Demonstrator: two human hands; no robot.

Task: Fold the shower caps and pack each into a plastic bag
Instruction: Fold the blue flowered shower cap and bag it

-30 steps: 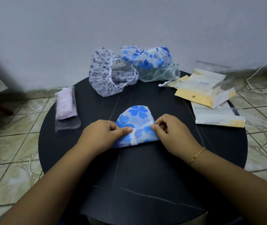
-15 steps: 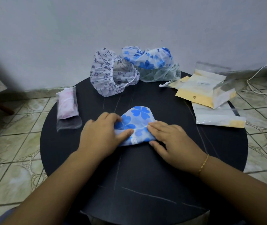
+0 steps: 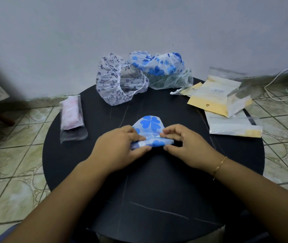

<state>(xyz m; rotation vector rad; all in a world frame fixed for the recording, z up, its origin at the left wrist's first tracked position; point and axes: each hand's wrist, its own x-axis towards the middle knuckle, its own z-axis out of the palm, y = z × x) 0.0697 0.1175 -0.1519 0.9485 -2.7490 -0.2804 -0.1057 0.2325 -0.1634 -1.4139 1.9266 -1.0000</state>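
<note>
Round black table (image 3: 157,199) against a pale wall, tiled floor all around, and I'm watching both hands meet at its middle. Left hand (image 3: 120,146) and right hand (image 3: 187,146) sit close together, each pinching one end of the blue-flowered shower cap (image 3: 151,128), thumb under and fingers on top of the rolled near edge. That cap lies flat directly between and just beyond the hands, its rolled edge running left to right across my view, its rounded crown pointing away toward the wall. That's the relation I'm counting on: the fold axis lies crosswise, both hands equally near, so I judge the next roll goes straight away from the body, over the crown.

Beyond the hands, well apart, two unfolded caps wait: a purple-sprigged cap (image 3: 118,81) with its elastic mouth open toward me, and another blue-flowered cap (image 3: 160,67) bunched just right of it. Off the left hand's side lies a packed bag (image 3: 71,116) with a pink cap folded inside. Off the right hand's side sits a stack of empty plastic bags (image 3: 223,97) with yellow header strips, so the right hand is nearer for the bagging step. One done, one mid-fold, two to go, by my reckoning.
</note>
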